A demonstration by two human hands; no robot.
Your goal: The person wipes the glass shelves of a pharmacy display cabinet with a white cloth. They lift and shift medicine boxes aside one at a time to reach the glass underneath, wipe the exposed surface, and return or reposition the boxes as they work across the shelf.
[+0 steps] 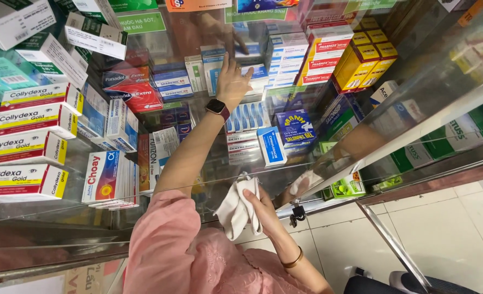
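Note:
My left hand (234,81), with a dark smartwatch (218,107) on the wrist, reaches into a glass cabinet and rests on a stack of white and blue medicine boxes (255,73) at the back. Its fingers lie flat on the boxes without gripping them. My right hand (256,206), with a gold bangle (293,259) on the wrist, is shut on a crumpled white cloth (236,209) held against the front edge of the glass shelf (143,193). I wear a pink sleeve (162,239).
Glass shelves are packed with medicine boxes: white and yellow ones (26,147) at left, red and blue ones (135,87), yellow ones (361,62) at right. A sliding glass door (415,109) stands at right. A small lock (297,213) hangs below the shelf. The floor has white tiles (443,234).

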